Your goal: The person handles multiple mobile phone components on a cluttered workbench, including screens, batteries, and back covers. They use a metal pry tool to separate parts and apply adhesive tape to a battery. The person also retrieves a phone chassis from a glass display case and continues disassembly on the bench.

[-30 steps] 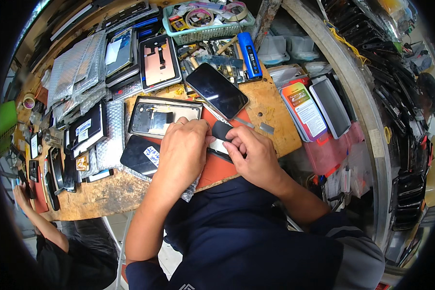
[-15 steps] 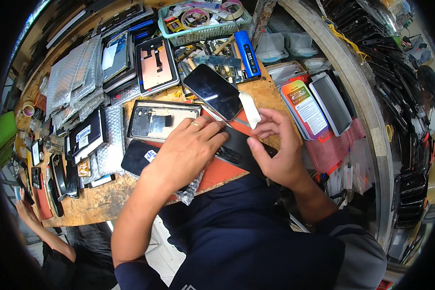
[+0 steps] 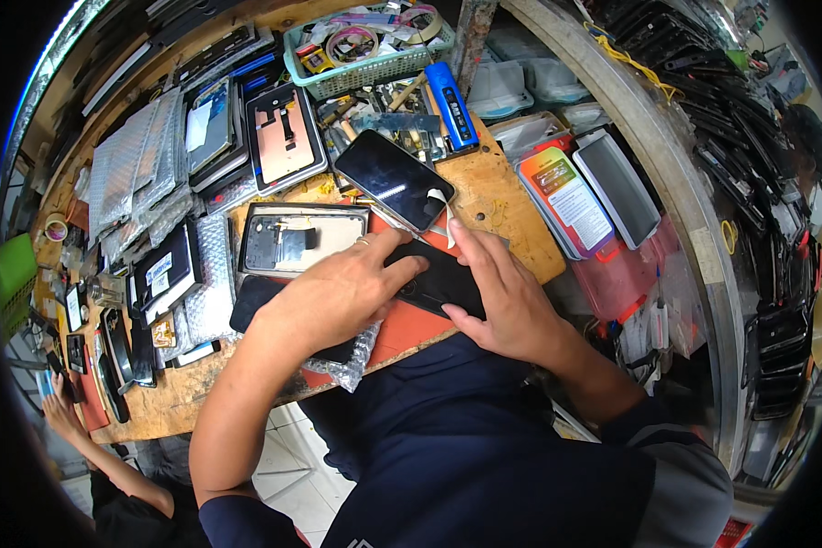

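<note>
My left hand [image 3: 338, 292] lies over a black phone panel [image 3: 438, 285] on a red mat [image 3: 397, 324], fingers spread and bent onto it. My right hand [image 3: 502, 301] has its thumb at the panel's near edge and its fingers stretched up beside a white strip [image 3: 449, 228]; whether they touch the strip is unclear. A black-screened phone [image 3: 384, 173] lies beyond them. An opened device with a pale inside [image 3: 274, 237] lies behind my left hand, and another dark phone [image 3: 256, 297] is partly hidden under it, on bubble wrap [image 3: 356, 361].
Bubble-wrap stacks [image 3: 137, 164], tablets [image 3: 283, 137], tools [image 3: 388, 119], a basket [image 3: 306, 78] and a blue handheld device [image 3: 452, 105] crowd the bench [image 3: 511, 201]. Phone cases [image 3: 612, 183] lie right, beside a metal frame [image 3: 703, 237]. Another person's hand [image 3: 59, 406] holds something at far left.
The white strip has come off the black panel and now stands upright by the phone beyond. My right hand has opened out over the panel; my left hand has shifted onto it.
</note>
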`<state>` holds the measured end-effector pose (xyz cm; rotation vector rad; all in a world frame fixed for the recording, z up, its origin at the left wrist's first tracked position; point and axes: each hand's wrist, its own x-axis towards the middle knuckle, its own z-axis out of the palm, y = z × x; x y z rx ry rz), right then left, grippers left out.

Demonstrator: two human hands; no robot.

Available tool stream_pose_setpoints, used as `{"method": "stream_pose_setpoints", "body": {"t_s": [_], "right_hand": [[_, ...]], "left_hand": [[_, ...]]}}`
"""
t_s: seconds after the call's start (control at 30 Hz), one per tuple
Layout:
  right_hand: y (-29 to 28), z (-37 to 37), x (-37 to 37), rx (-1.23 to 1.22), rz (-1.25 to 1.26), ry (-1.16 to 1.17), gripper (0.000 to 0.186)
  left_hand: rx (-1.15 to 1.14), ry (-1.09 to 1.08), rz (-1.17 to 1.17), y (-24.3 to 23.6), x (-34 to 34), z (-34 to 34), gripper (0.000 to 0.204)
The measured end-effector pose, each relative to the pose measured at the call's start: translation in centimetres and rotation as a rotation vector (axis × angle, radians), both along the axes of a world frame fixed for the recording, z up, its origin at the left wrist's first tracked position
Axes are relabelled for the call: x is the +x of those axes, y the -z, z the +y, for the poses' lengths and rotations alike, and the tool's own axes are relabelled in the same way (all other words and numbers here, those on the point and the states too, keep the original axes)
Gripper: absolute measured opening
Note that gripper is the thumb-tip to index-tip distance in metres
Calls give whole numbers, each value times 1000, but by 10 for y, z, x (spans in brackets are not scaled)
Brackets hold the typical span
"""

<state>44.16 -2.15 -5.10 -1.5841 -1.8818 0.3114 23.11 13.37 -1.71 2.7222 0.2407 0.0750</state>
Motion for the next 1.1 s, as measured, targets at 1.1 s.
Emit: {"method": "stream_pose_setpoints", "body": {"t_s": [1.1], "right_hand": [[-56, 27, 2, -129, 901, -76, 117]], "left_hand": [[-638, -576, -549, -25, 9, -23, 22]]}}
